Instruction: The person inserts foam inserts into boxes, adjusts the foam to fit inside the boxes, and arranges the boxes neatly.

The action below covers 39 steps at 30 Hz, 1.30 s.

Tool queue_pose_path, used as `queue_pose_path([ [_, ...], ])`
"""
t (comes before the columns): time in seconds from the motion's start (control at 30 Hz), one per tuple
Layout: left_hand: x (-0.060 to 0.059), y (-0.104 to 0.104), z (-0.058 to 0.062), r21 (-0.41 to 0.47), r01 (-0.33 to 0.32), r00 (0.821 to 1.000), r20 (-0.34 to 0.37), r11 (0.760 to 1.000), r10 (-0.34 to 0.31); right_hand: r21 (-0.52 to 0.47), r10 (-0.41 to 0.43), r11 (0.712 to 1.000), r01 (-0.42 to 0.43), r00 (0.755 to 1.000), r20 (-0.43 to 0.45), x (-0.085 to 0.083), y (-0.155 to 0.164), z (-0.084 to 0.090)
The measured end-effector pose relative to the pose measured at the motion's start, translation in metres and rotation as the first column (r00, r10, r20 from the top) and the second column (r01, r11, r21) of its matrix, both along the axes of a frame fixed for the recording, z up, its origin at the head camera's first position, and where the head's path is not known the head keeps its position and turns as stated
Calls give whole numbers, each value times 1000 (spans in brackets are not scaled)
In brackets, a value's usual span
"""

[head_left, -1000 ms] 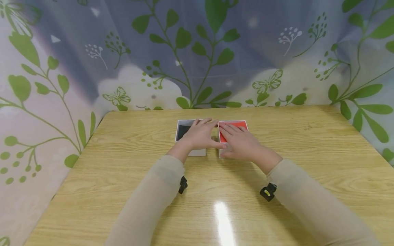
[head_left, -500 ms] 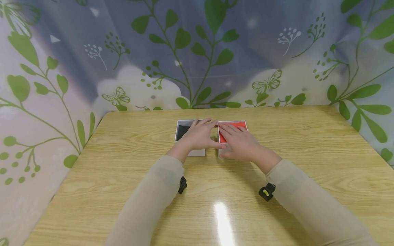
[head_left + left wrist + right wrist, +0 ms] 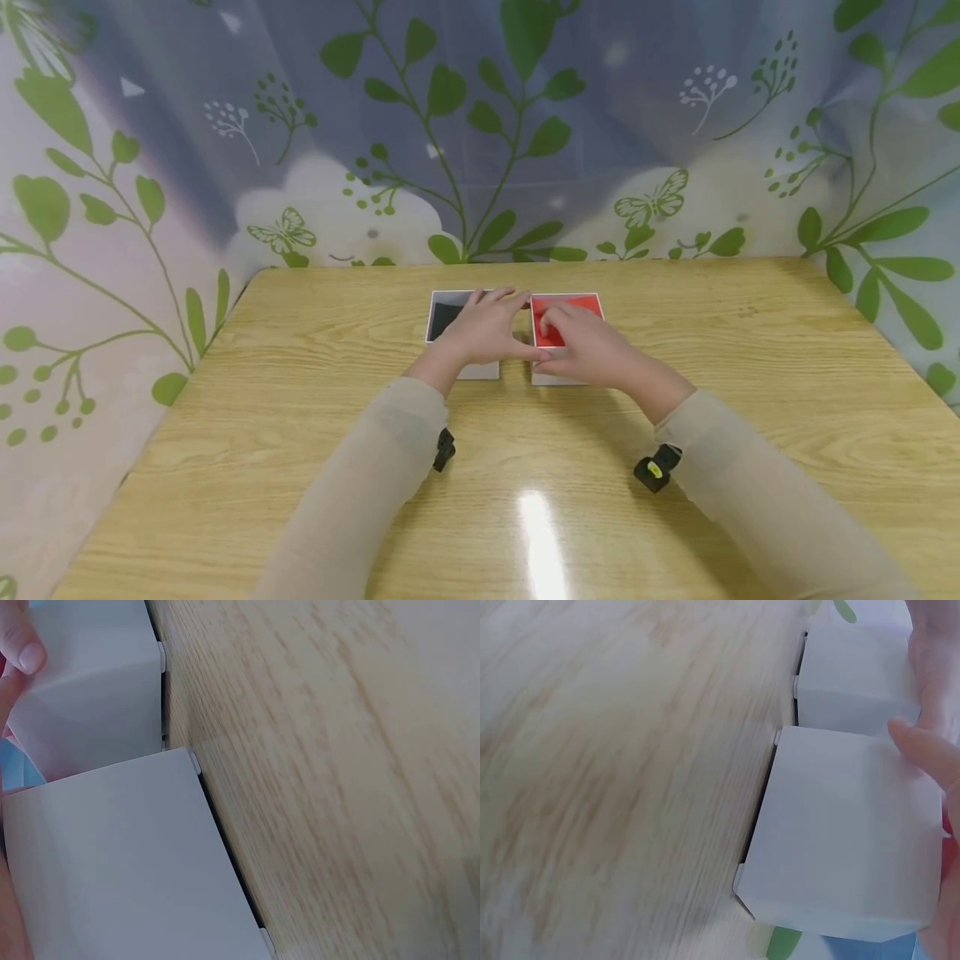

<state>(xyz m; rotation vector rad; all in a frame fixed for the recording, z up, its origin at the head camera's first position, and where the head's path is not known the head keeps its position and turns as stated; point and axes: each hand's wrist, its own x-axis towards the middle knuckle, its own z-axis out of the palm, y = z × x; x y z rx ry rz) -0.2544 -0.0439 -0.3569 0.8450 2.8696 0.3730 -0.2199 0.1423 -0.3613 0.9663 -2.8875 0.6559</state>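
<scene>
Two small white boxes stand side by side on the table, open at the top. The left box (image 3: 480, 372) shows something black (image 3: 444, 317) inside; the right box (image 3: 558, 377) shows red (image 3: 582, 305) within. My left hand (image 3: 486, 329) lies over the left box, fingers extended, with its thumb reaching across the gap to the right box. My right hand (image 3: 592, 346) is over the right box, its fingers bent down into the red. In the right wrist view the right thumb (image 3: 922, 750) rests on the box's front wall. What those fingertips touch is hidden.
Both boxes sit on a wooden table (image 3: 337, 333), fairly near its back edge. A curtain (image 3: 570, 192) printed with leaves and butterflies hangs behind and at the sides. Black wrist cameras hang below both sleeves.
The right hand's fingers, straight over the red before, are now bent down into the right box. The left hand and the boxes have hardly moved.
</scene>
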Motion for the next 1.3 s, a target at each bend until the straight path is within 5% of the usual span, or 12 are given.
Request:
queue_pose_path([
  [0.8, 1, 2, 1, 0, -1, 1000, 20, 1000, 1, 23, 64, 998, -63, 997, -51, 5, 15, 2],
  [1.03, 1, 1, 1, 0, -12, 1000, 22, 1000, 12, 99, -19, 994, 36, 986, -163, 14, 48, 13],
  [1.3, 1, -1, -1, 25, -9, 1000, 27, 1000, 8, 177, -2, 983, 45, 972, -236, 22, 50, 20],
])
